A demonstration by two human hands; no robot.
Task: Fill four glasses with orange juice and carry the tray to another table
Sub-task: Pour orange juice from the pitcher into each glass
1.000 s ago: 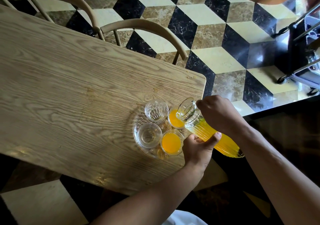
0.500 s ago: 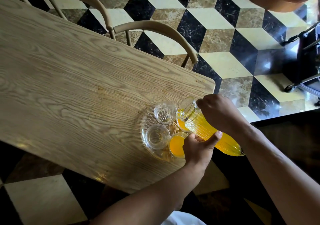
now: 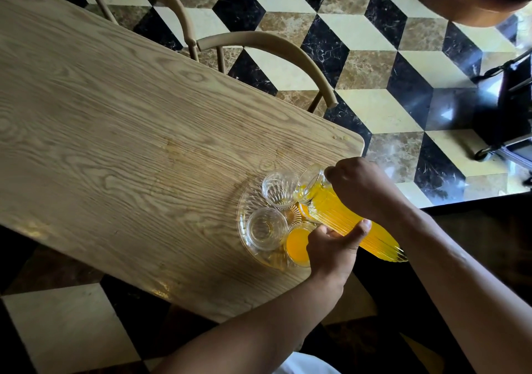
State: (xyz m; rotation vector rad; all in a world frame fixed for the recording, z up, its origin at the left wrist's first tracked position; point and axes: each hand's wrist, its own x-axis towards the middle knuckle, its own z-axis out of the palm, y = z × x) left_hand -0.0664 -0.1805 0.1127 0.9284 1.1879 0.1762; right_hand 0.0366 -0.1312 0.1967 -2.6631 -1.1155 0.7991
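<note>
Head view: tilted jug (image 3: 345, 218) holds juice; two glasses (image 3: 298, 242) filled, two (image 3: 264, 228) empty.

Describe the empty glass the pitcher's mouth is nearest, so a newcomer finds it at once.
Start at the wooden table and find the round clear glass tray near its right corner. Four glasses stand on it; this empty glass is the one farthest from the person, beside the tilted juice pitcher. The other empty glass sits nearer.

I see both forearms bare to the elbow, left hand (image 3: 331, 247) and right hand (image 3: 362, 186) ringless, white cloth (image 3: 305, 366) below.
</note>
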